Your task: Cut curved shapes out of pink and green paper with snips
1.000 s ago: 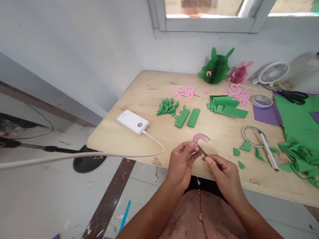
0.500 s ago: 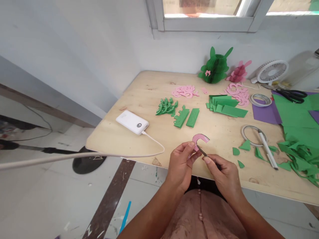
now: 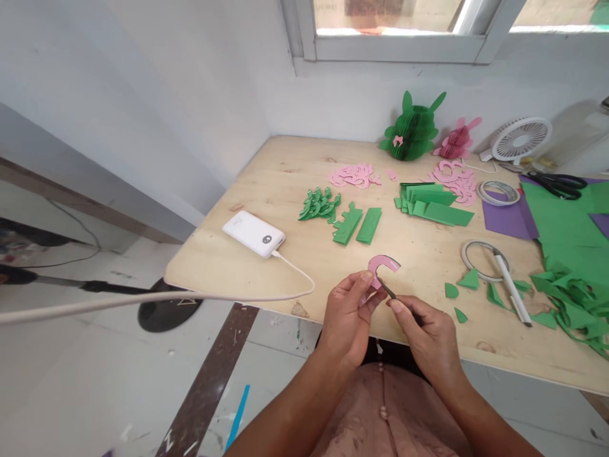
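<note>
Pink paper piece (image 3: 377, 263) is bent in outline like a hook or a broad letter C, its hollow opening toward the lower right. It has a plain, light pink face, with a pale streak near the right-hand tip and a thin dark line along the outer edge at the upper right. The band is fairly even in width around the bend, and the tip looks cut off rather blunt. More pink shows below, between the fingers, but how that lower part is shaped cannot be told, since the fingers cover it.

It is held up above the near edge of the wooden table (image 3: 266, 279), in front of the person's body. The left hand (image 3: 349, 312) has its thumb and fingers pinched together on the lower left of the piece. The right hand (image 3: 431, 330) is closed around a slim dark tool (image 3: 387, 288), mostly hidden by the palm, whose narrow end meets the inside of the curve.

Beyond the hands lie two folded green strips (image 3: 368, 226), and farther back a heap of pink cut-outs (image 3: 354, 175) in much the same shade as the held piece.
</note>
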Available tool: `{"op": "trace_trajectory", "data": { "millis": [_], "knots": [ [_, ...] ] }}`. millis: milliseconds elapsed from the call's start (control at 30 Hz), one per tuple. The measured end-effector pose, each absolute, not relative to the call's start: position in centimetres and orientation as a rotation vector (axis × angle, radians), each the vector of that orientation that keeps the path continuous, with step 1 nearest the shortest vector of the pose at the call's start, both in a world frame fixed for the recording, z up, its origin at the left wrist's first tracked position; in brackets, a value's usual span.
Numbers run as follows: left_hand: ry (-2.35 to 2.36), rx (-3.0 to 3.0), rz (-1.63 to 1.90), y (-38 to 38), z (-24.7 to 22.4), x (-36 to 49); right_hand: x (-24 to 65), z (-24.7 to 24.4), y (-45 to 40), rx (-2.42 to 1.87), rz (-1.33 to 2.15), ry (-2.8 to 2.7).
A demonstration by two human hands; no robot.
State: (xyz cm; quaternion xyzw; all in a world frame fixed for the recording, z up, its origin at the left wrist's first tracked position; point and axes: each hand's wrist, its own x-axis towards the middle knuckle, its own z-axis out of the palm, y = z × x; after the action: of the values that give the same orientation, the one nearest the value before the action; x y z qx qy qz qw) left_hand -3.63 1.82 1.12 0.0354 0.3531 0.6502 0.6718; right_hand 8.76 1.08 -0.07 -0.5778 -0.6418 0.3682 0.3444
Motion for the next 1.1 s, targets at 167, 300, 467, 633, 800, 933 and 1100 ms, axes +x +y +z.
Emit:
{"op": "trace_trajectory", "data": {
  "millis": [167,300,467,633,800,933,1100],
  "knots": [
    [0.793,0.070,1.462,1.89,1.33,-3.67,8.79,0.13,1.12,-1.514,0.918,-1.674],
    [0.803,0.050,1.448,1.92,1.40,-3.69,8.83,0.17,1.07,-1.521,0.927,-1.660],
    [0.806,0.037,1.450,1.86,1.40,-3.68,8.87,0.11,0.96,-1.516,0.984,-1.619],
    [0.798,0.043,1.449,1.75,1.39,-3.54,8.92,0.02,1.05,-1.497,0.980,-1.648],
    [0.782,0.051,1.453,1.63,1.35,-3.52,8.81,0.05,1.09,-1.496,0.948,-1.665],
    [0.795,0.038,1.449,1.59,1.35,-3.41,8.74,0.06,1.01,-1.497,0.909,-1.665],
    [0.783,0.030,1.459,1.61,1.32,-3.23,8.80,0.01,0.96,-1.500,0.908,-1.664]
  ]
}}
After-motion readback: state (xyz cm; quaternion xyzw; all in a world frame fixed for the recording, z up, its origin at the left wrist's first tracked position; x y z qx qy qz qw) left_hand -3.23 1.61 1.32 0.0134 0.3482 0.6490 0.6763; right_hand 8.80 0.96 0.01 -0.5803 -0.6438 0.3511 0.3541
